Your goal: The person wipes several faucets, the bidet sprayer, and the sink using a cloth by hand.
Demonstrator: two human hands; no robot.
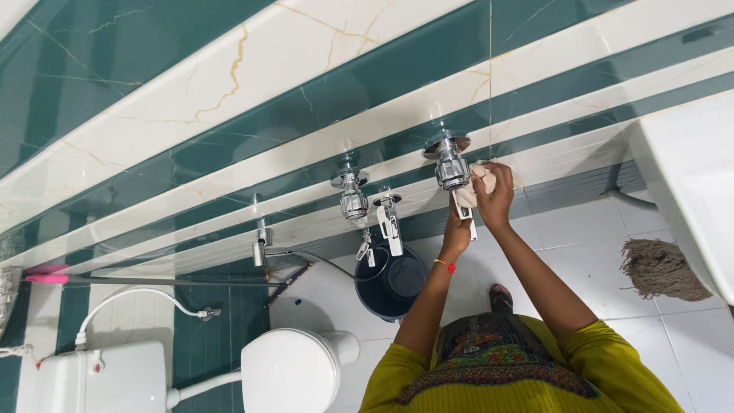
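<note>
A chrome wall tap [449, 162] sticks out of the green and cream striped tiled wall [229, 92]. My right hand [495, 200] is closed on a beige cloth [480, 177] and presses it against the tap's side and the wall behind it. My left hand [457, 231], with a red and gold bangle at the wrist, grips the tap's lower spout [463, 208] from below. Both arms reach out from my yellow-green patterned top [520, 367].
Two more chrome taps [352, 195] [390, 223] sit to the left, above a dark bucket [391, 284]. A white toilet [294, 371] and cistern [107, 378] stand lower left. A mop head [661, 268] lies on the white floor beside a white basin [688, 176].
</note>
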